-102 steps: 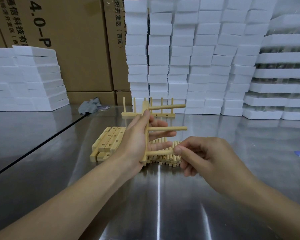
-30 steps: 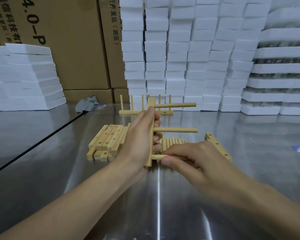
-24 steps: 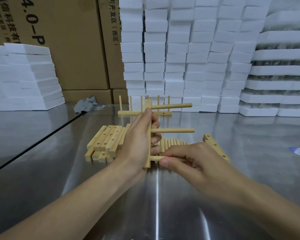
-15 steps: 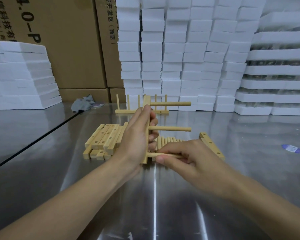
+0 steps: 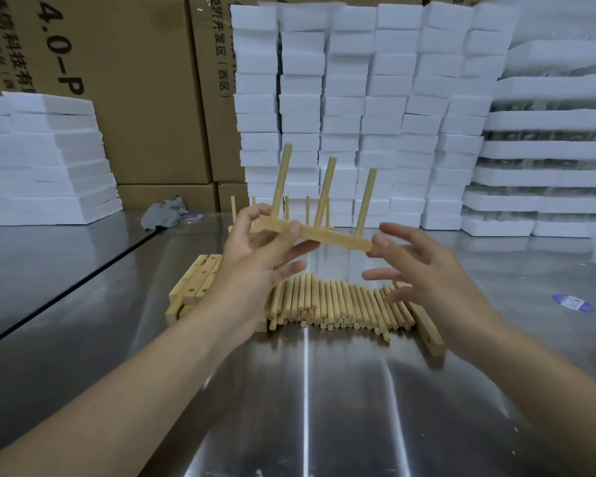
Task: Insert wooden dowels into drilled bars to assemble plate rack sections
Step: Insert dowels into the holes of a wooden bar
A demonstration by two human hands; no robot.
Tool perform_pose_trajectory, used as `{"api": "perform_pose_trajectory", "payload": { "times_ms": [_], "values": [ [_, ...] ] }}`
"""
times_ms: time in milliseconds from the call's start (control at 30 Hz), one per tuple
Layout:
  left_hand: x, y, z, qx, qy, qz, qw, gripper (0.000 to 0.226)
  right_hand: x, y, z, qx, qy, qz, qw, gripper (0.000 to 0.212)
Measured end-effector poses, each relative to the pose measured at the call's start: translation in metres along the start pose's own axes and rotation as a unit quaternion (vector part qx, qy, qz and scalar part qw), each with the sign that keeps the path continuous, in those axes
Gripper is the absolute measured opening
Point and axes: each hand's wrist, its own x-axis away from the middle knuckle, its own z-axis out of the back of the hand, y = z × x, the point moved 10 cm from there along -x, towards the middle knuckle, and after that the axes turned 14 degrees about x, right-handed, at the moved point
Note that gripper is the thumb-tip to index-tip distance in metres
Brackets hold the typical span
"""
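My left hand pinches a drilled wooden bar held level above the table, thumb on its near face. Three dowels stand up out of it, leaning slightly right. My right hand is spread beside the bar's right end, its thumb tip touching that end. Below lies a row of loose dowels. A stack of drilled bars sits to the left, partly hidden by my left wrist. One single bar lies at the right of the dowels. A finished rack section stands behind, mostly hidden.
The steel table has a seam on its left side. White foam blocks and cardboard boxes wall off the back. A grey rag lies far left, a blue-white label on the right.
The bar has turned from upright to level, so its three dowels now point up. My right hand has let go of the lowest dowel and opened beside the bar's end.
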Motion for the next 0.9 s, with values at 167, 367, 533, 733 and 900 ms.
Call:
{"api": "perform_pose_trajectory", "payload": {
  "times_ms": [167, 367, 533, 733, 900],
  "values": [
    [-0.001, -0.015, 0.003, -0.017, -0.011, 0.060, 0.998, 0.047, -0.002, 0.002, 0.001, -0.028, 0.008, 0.007, 1.000, 0.039],
    [0.002, -0.015, -0.002, -0.161, -0.055, 0.075, 0.983, 0.037, -0.002, -0.005, -0.001, 0.020, -0.017, 0.052, 0.998, 0.016],
    [0.002, -0.005, -0.004, -0.283, -0.078, 0.035, 0.955, 0.026, 0.002, -0.017, -0.012, 0.035, -0.064, 0.101, 0.992, 0.015],
    [-0.001, -0.015, 0.005, -0.251, -0.052, 0.081, 0.963, 0.035, -0.002, -0.007, -0.012, -0.015, -0.060, 0.068, 0.996, 0.013],
    [0.000, -0.024, 0.005, -0.215, -0.058, 0.122, 0.967, 0.043, -0.005, 0.007, -0.008, -0.052, -0.053, 0.021, 0.997, 0.022]
  ]
}}
